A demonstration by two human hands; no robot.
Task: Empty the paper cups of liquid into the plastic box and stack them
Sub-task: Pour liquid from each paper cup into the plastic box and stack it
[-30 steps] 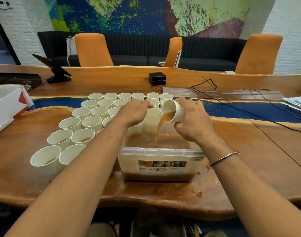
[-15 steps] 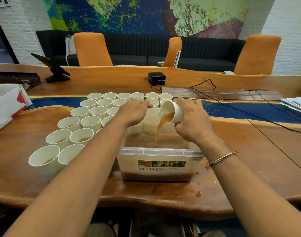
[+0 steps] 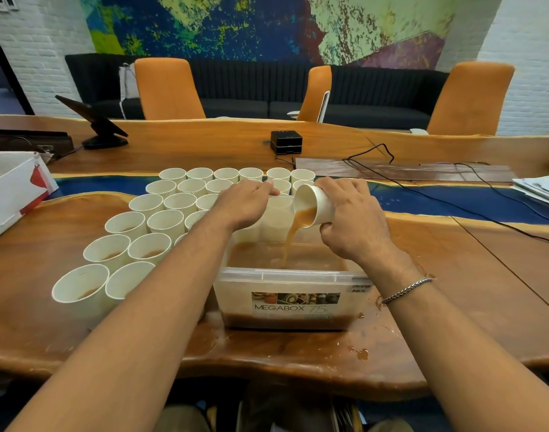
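While tilted, one cup [image 3: 321,203]; one box [image 3: 293,277]

At least 22 paper cups [image 3: 165,221] stand upright, plus one tilted cup [image 3: 316,207]; one plastic box [image 3: 295,277], one left hand [image 3: 245,202], one right hand [image 3: 354,219], three orange chairs [image 3: 168,88], one sofa [image 3: 235,107].

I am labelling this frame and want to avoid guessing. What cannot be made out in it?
All in the head view:
- Liquid left in the tilted paper cup: the right hand and the cup wall hide it.
- Paper cups behind the left forearm: partly covered, contents unseen.
- Small label on the plastic box: too small to read.
- White carton: cut off by the left edge.
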